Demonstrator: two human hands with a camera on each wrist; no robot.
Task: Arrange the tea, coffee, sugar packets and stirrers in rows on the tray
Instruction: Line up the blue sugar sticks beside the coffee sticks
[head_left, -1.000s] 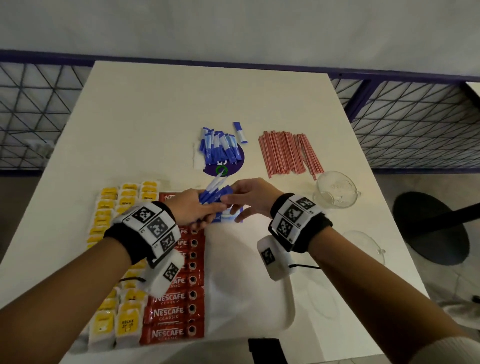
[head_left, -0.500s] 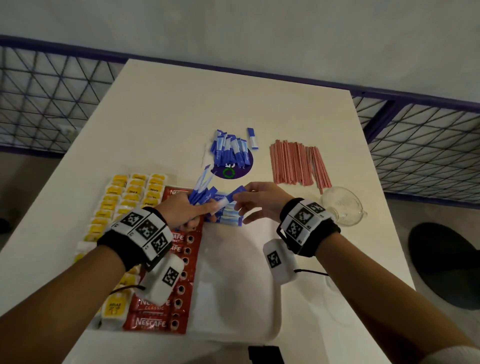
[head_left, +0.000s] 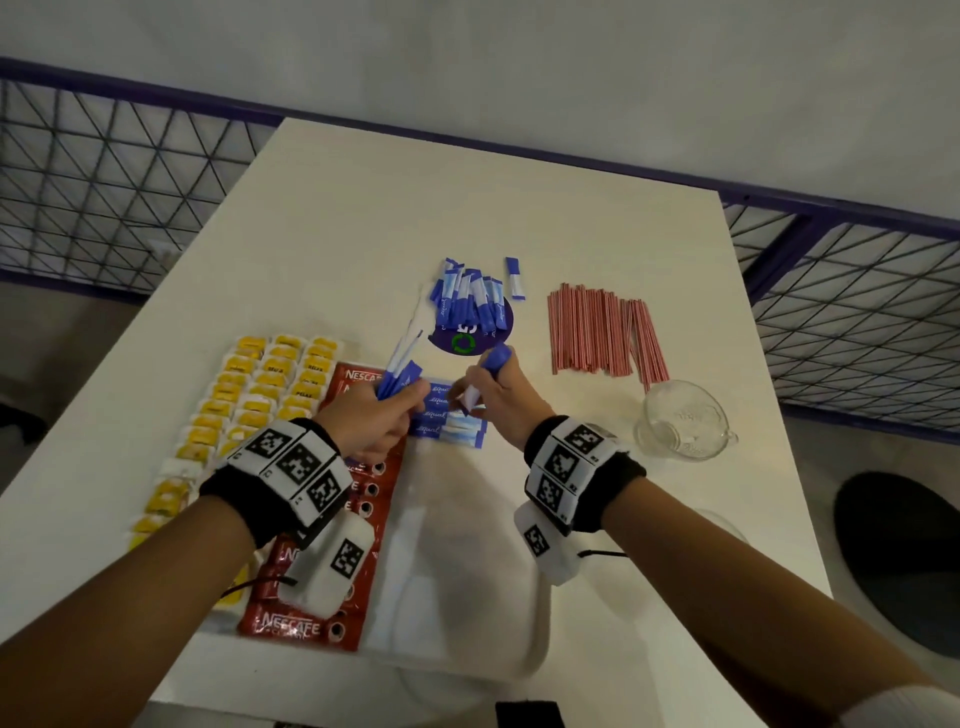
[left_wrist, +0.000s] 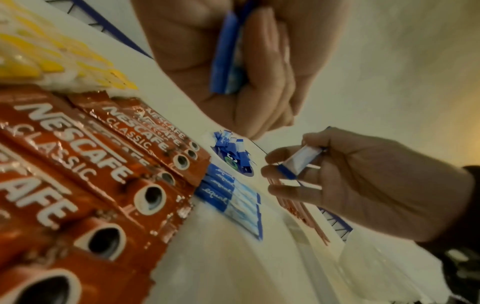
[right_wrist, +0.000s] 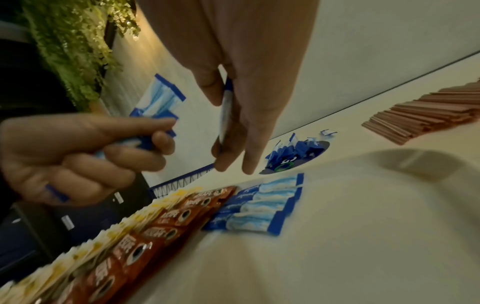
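A white tray (head_left: 467, 582) carries rows of yellow tea packets (head_left: 244, 405), a row of red Nescafe coffee sachets (head_left: 358, 519) and several blue sugar packets (head_left: 447, 421) laid side by side at its far end. My left hand (head_left: 374, 415) grips a bundle of blue sugar packets (head_left: 400, 374) above the coffee row. My right hand (head_left: 493, 395) pinches a single blue-and-white sugar packet (head_left: 485, 376) just over the laid sugar row (right_wrist: 259, 205). Beyond the tray lies a loose sugar pile (head_left: 467, 301) and a heap of red stirrers (head_left: 602, 327).
A clear glass jug (head_left: 680, 421) stands right of the tray, near my right wrist. The sugar pile sits on a round purple sticker (head_left: 467, 338). The table (head_left: 363, 218) ends at a railing with wire mesh (head_left: 104, 171) on both sides.
My right hand has drawn one sugar packet away from the left hand's bundle and moved right, tilting the packet over the laid row. The head view has shifted.
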